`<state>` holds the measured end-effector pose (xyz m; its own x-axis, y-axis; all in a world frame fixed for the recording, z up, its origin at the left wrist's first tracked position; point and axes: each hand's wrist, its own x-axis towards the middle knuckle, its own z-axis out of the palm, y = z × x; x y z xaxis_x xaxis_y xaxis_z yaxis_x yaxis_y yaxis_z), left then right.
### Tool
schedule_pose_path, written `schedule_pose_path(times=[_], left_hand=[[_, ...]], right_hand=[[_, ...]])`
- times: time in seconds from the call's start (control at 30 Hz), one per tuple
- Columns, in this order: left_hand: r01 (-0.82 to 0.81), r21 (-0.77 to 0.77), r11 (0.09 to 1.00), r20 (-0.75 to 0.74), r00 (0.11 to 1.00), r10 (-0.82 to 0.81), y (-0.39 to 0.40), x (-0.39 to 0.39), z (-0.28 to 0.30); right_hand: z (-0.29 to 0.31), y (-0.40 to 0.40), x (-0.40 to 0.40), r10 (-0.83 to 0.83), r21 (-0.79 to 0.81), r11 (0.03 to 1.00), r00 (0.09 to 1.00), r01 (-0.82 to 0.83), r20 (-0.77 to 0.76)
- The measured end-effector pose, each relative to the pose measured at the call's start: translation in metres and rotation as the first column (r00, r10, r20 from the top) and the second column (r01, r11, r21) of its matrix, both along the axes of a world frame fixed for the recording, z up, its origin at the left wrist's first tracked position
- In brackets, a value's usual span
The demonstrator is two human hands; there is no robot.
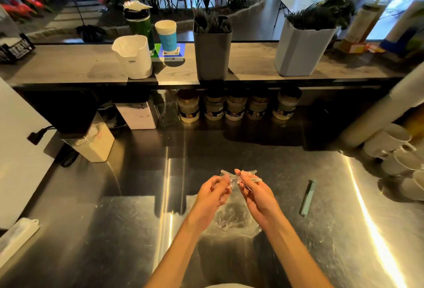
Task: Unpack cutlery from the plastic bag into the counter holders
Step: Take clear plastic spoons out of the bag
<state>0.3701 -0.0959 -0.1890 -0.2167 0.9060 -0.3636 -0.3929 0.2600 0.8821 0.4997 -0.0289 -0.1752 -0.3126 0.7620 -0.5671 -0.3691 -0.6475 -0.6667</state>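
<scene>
Both my forearms reach forward over the steel worktop, wrists bent slightly inward so the hands meet in front of me. My left hand and right hand are each pinched on a small bundle of clear plastic cutlery, fingers curled tight around it from either side; I cannot tell how many pieces are in the bundle, and only thin tips stick out past my right fingers. Below my wrists, the clear plastic bag lies crumpled flat on the steel, between my arms.

The worktop is open to the left and right of my hands. One green utility knife lies well off to the right, and white cups are stacked at the right edge. Ahead, the raised wooden counter carries three holders: a white one on the left, a dark grey one in the middle with dark cutlery standing in it, and a pale grey one on the right, also full of dark cutlery. Under the counter five jars stand in a row.
</scene>
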Motion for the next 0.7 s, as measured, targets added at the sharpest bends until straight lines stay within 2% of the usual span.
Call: schedule_pose_path(times=[0.17,0.27,0.33,0.47,0.57,0.7], left_hand=[[-0.040,0.021,0.999,-0.001,0.999,0.040,-0.001,0.002,-0.005],[-0.025,0.029,0.999,-0.062,0.998,0.027,0.000,0.007,-0.005],[-0.072,0.020,0.997,-0.078,0.994,0.073,0.000,0.009,-0.007],[-0.141,-0.025,0.990,0.055,0.988,0.142,-0.001,0.008,-0.009],[-0.177,-0.065,0.982,0.100,0.978,0.183,0.000,0.006,-0.008],[-0.260,-0.107,0.960,0.205,0.939,0.277,0.004,-0.001,-0.014]], right_hand=[[0.005,-0.011,-0.009,-0.059,0.068,0.996,0.997,0.056,0.049],[0.002,-0.021,-0.016,-0.096,0.140,0.987,0.990,0.081,0.104],[0.001,-0.026,-0.020,-0.096,0.156,0.984,0.991,0.081,0.092],[0.002,-0.026,-0.020,-0.119,0.142,0.984,0.990,0.108,0.073],[0.000,-0.024,-0.016,-0.110,0.162,0.982,0.989,0.094,0.095],[-0.003,-0.025,-0.012,-0.103,0.195,0.977,0.990,0.083,0.098]])
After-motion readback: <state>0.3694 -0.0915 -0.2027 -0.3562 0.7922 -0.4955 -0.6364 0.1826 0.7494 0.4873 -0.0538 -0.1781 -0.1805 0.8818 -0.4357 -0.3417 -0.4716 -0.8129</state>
